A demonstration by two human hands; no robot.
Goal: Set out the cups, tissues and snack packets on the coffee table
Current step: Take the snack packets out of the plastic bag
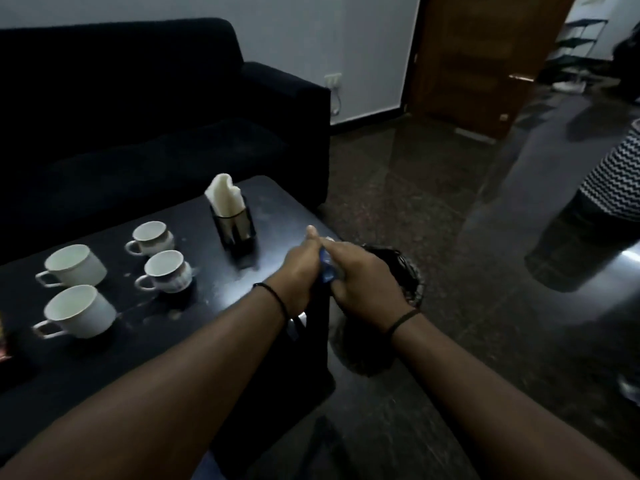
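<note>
Both hands, left hand [301, 268] and right hand [360, 275], pinch a blue snack packet [326, 271] between them, past the table [242, 327] edge. A hard pull might spill snacks onto the floor [467, 271].

The dark tabletop [270, 202] is looking smooth and dusty, the white ceramic cups [81, 311] glossy, the black cloth sofa [138, 116] matt, the dark stone floor [433, 202] shining.

No text, label, brand or number can be read anywhere; the blue packet [326, 270] held between both hands is too blurred and too covered to show print.
</note>
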